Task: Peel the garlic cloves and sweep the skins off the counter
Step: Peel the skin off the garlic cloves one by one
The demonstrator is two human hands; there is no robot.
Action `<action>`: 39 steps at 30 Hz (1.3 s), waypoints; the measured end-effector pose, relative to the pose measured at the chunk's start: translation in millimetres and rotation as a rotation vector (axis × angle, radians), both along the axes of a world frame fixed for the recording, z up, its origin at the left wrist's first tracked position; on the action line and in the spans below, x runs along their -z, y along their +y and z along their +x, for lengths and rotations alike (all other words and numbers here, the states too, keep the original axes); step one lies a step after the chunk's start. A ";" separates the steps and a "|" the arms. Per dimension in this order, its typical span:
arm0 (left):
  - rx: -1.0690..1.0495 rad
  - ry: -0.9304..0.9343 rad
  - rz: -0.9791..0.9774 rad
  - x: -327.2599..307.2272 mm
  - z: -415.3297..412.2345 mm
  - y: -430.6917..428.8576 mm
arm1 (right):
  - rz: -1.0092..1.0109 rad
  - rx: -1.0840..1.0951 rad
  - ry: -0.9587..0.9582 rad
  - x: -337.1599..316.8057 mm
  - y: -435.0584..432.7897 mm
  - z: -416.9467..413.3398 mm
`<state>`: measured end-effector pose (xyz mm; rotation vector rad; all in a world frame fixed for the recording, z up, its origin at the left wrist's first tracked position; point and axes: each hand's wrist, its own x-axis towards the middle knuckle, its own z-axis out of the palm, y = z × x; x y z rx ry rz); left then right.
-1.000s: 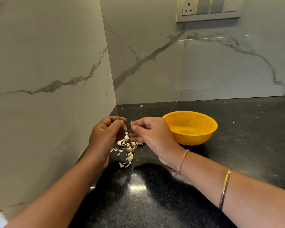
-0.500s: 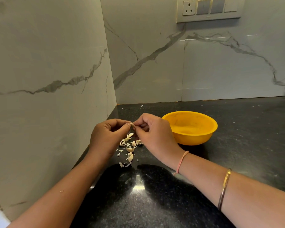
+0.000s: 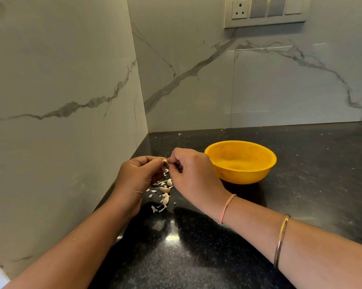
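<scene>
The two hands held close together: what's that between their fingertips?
A small pale garlic clove, pinched between the left hand and right hand, above the loose skins on the counter. The head view shows it.

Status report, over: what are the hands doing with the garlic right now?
Left hand and right hand both pinching one garlic clove, above the counter. Loose skins scattered beneath, unswept. Yellow bowl off to the right, not in the way.

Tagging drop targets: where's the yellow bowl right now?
Head view, right of centre: the yellow bowl sits on the black counter, just right of the right hand and apart from the garlic skins.
</scene>
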<state>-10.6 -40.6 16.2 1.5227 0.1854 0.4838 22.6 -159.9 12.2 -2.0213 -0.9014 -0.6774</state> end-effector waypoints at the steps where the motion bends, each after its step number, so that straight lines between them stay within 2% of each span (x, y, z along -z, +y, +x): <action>1: -0.007 -0.003 0.005 0.1 -0.6 -0.7 | 0.002 -0.002 0.004 0.0 0.1 -0.7; 9: -0.054 0.000 0.025 0.0 -1.2 -3.3 | 0.027 -0.003 0.003 0.8 1.9 -1.4; 16: 0.023 -0.014 -0.127 -3.5 -2.7 -6.0 | 0.147 -0.051 0.018 1.7 6.8 -0.4; 19: 0.043 -0.039 -0.182 -6.4 -1.8 -3.4 | 0.275 -0.130 0.206 -0.4 4.7 6.6; 22: 0.034 -0.032 -0.136 -7.8 -1.9 -2.3 | 0.377 -0.249 0.421 -0.8 1.8 10.2; 26: 0.013 -0.037 -0.132 -8.4 -3.4 -1.7 | 0.461 -0.308 0.541 -2.7 0.4 9.0; 30: 0.017 -0.047 -0.109 -8.4 -3.2 -1.2 | 0.444 -0.311 0.532 -2.2 0.0 8.7; 39: -0.012 -0.026 -0.053 -3.4 2.2 1.0 | 0.305 -0.218 0.341 2.3 1.0 9.5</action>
